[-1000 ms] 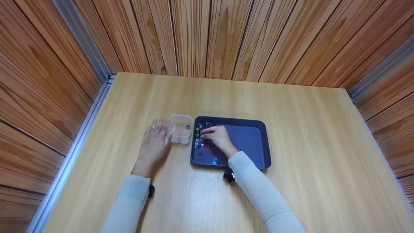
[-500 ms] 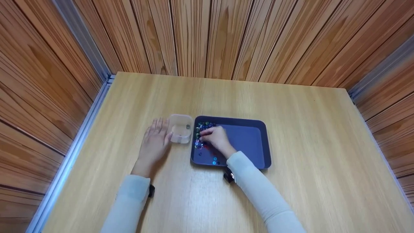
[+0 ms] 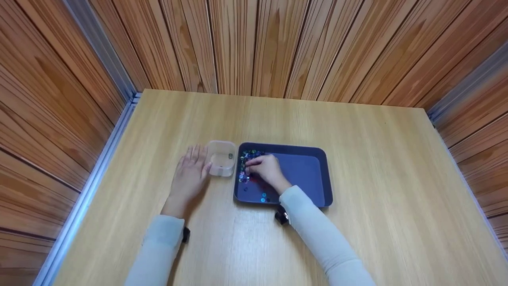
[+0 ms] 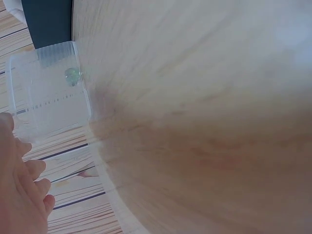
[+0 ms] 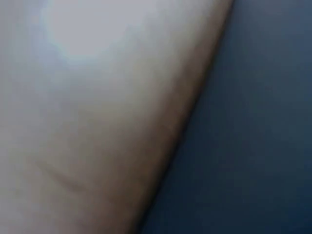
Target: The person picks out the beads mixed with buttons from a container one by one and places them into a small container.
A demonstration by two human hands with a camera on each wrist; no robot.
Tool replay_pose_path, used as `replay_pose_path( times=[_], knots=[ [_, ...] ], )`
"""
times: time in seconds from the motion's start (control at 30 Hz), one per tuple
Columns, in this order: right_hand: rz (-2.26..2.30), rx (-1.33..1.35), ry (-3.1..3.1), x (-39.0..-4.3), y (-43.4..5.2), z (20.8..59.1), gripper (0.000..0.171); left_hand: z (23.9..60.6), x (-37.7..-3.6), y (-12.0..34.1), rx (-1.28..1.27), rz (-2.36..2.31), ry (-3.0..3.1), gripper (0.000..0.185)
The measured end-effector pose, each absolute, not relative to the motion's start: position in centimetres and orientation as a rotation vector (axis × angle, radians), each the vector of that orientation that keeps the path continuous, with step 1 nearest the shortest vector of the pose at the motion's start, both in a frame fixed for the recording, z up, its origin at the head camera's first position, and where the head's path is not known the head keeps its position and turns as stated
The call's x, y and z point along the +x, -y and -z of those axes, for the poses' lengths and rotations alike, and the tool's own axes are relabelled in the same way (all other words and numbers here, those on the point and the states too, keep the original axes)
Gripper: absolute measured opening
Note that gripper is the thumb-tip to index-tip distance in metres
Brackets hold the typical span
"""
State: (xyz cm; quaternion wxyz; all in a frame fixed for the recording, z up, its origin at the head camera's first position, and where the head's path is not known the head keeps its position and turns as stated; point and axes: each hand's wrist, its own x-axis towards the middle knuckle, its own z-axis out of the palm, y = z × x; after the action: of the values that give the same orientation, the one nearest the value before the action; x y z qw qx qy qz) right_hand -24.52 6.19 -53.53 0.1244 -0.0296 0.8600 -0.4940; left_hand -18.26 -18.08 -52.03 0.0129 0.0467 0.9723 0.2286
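Picking through the beads (image 3: pixel 247 167) heaped at the left end of the dark tray (image 3: pixel 313 174), I keep my right hand (image 3: pixel 265 169) low, its fingers curled down into the pile. To do this well, I judge I should close on one bead between thumb and fingertip, lift straight up so the neighbours do not scatter, and keep the path to the clear box (image 3: pixel 221 158) short. My left hand (image 3: pixel 190 174) lies flat and relaxed on the table (image 3: pixel 377 167), its fingers straight against the box's near side, which I think steadies it. The box stands just beside the tray's left wall, with one green bead (image 4: pixel 72 74) already inside. Whether my right fingertips actually grip a bead I cannot tell: my knuckles cover them from above, and the right wrist view is only blurred skin against dark tray.
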Motion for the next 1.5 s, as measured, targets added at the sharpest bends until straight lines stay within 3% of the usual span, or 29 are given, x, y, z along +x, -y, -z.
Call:
replay_pose_path(
  times=[0.4, 0.73, 1.0, 1.5],
  knots=[
    [1.972, 0.301, -1.807, -24.4, -7.5, 52.1, 0.029, 52.2, -18.3, 18.1, 0.134, -0.739, -3.010, 0.062],
    [2.168, 0.373, -1.487, -24.6, -7.2, 50.8, 0.030, 52.3, -18.3, 18.0, 0.162, -0.745, -3.057, 0.062],
    [2.148, 0.314, -1.559, -25.1, -6.2, 49.3, 0.029, 52.3, -18.3, 18.1, 0.174, -0.726, -3.052, 0.062],
    [1.683, -0.077, -2.251, -25.5, -2.3, 46.5, 0.021, 52.2, -18.3, 18.1, 0.178, -0.703, -3.052, 0.062]
  ],
)
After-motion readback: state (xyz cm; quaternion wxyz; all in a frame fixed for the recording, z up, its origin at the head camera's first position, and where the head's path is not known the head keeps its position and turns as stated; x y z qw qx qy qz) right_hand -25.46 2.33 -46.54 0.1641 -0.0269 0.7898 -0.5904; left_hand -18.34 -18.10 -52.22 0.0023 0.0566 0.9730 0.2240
